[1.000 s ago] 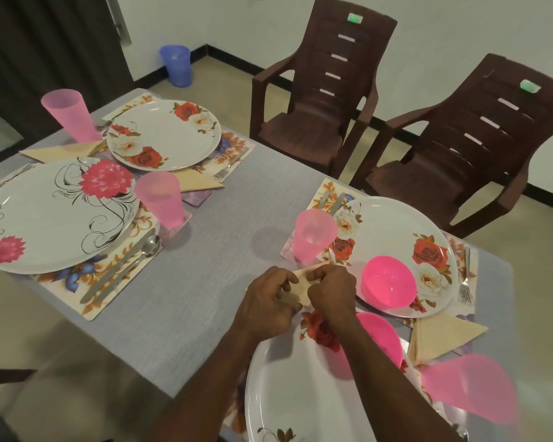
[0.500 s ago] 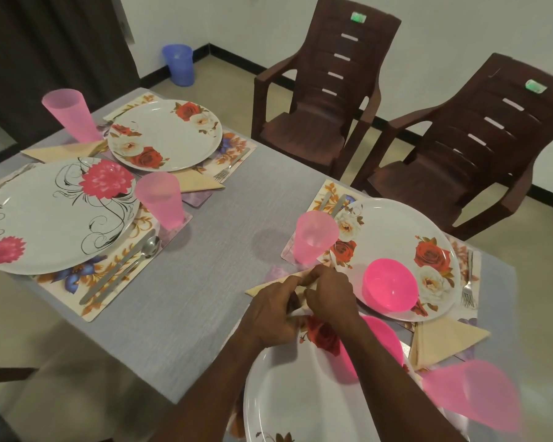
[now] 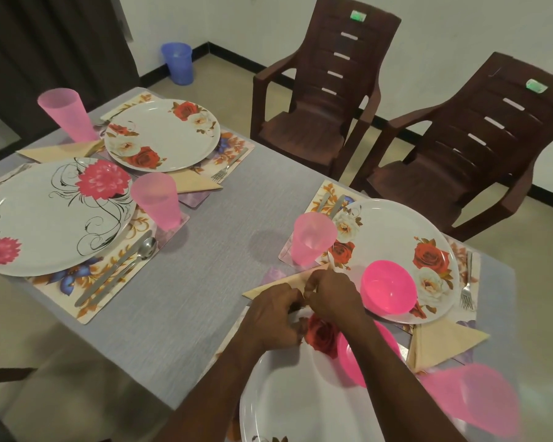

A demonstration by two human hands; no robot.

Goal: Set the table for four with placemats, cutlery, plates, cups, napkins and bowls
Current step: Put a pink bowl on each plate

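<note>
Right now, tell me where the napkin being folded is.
In the head view, the napkin sits low and right of centre, pinched by the left hand and right hand, just below the pink cup and left of the pink bowl.

You are looking at a grey table with a cloth-like top (image 3: 230, 224). Four flat flowery placemats lie right on it: one at the far left (image 3: 233, 154), one at the near left (image 3: 109, 282), one at the far right (image 3: 324, 193) and one close to you (image 3: 233, 330).
</note>
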